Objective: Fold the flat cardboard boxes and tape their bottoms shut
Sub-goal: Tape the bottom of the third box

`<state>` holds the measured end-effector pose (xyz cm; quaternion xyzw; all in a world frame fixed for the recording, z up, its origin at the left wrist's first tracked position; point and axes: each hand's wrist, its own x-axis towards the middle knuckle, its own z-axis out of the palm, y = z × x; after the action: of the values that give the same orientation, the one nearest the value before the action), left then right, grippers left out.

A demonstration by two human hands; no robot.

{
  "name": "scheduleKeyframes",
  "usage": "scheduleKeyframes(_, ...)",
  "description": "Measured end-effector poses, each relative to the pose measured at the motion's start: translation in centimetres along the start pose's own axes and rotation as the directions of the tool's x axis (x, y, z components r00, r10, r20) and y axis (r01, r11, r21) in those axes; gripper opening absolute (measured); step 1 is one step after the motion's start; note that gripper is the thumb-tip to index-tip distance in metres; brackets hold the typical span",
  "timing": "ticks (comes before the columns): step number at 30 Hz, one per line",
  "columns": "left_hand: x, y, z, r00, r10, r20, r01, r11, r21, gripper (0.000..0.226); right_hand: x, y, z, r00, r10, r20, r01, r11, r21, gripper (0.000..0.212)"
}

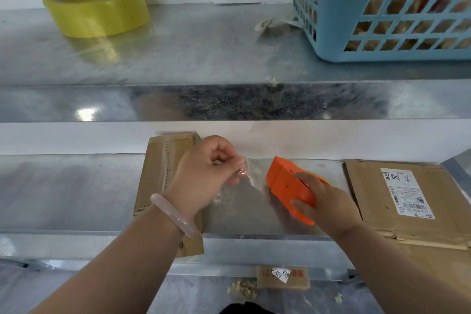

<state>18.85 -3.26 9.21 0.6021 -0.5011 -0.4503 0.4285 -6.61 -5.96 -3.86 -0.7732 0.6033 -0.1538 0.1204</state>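
My right hand point(322, 201) grips an orange tape dispenser point(285, 186) just above the lower metal shelf. A strip of clear tape point(251, 176) stretches from the dispenser to my left hand point(206, 173), which pinches its free end between thumb and fingers. A flat cardboard box point(159, 168) lies on the shelf behind and under my left wrist, partly hidden by it. A second flattened cardboard box point(377, 194) with a white shipping label lies to the right of my right hand.
A yellow tape roll point(96, 10) lies on the upper metal shelf point(204, 58) at left. A blue plastic basket point(382, 7) stands at upper right. A small cardboard piece with a paper tag point(283, 276) and scraps lie on the floor below.
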Motion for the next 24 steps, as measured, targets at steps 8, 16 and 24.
scheduleKeyframes(8,0.4,1.0,-2.5,0.997,-0.067,0.046,0.079,0.941,-0.33,0.008,0.0,4.0,1.3,0.995,-0.037,0.094,0.05,0.989,-0.142,0.072)
scheduleKeyframes(16,-0.3,1.7,-4.2,0.989,-0.045,0.14,0.108,0.87,-0.48,0.015,0.4,-5.3,-2.0,0.991,0.094,-0.094,-0.016,0.786,0.618,0.033)
scheduleKeyframes(24,-1.6,0.8,-6.1,0.986,-0.047,0.16,0.13,0.82,-0.557,0.01,2.3,-15.4,-4.5,0.877,-0.399,0.266,-0.253,0.086,0.964,0.041)
